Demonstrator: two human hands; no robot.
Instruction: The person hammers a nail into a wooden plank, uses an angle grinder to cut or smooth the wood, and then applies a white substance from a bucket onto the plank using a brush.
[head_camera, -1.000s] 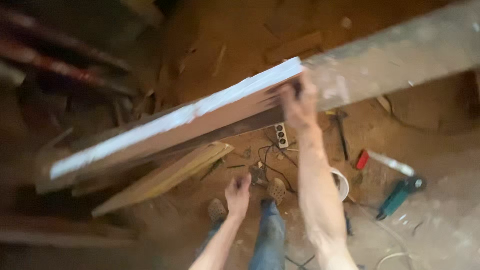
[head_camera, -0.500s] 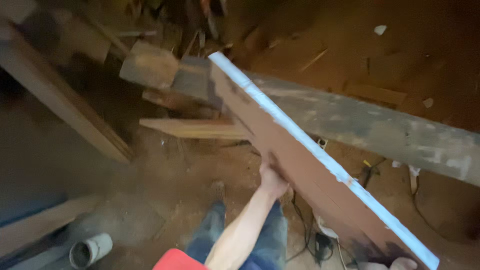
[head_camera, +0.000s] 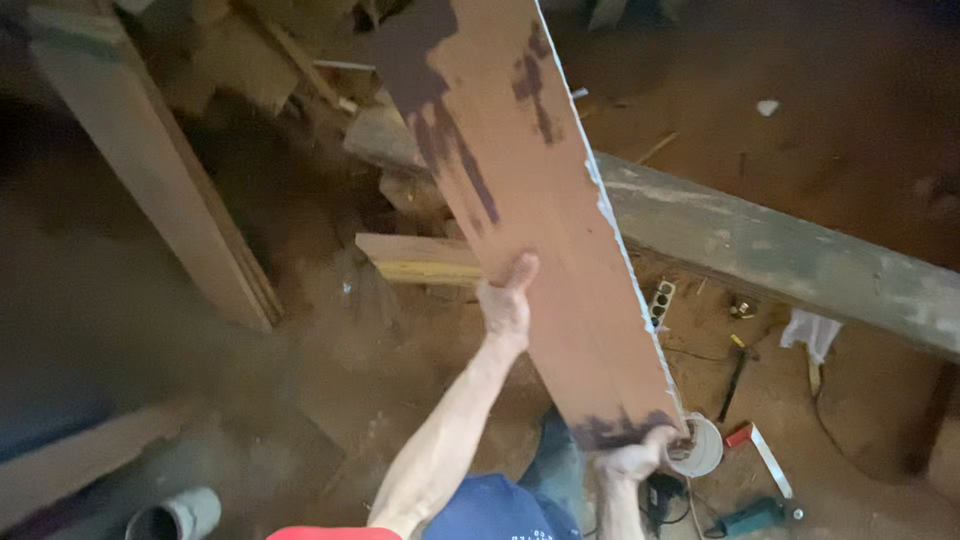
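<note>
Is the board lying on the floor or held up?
Held up. The board slants above the floor, left hand on its edge, right hand under its near end.

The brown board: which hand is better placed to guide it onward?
Probably the left hand: it grips the brown board midway along its edge. The right hand only holds the near end.
</note>
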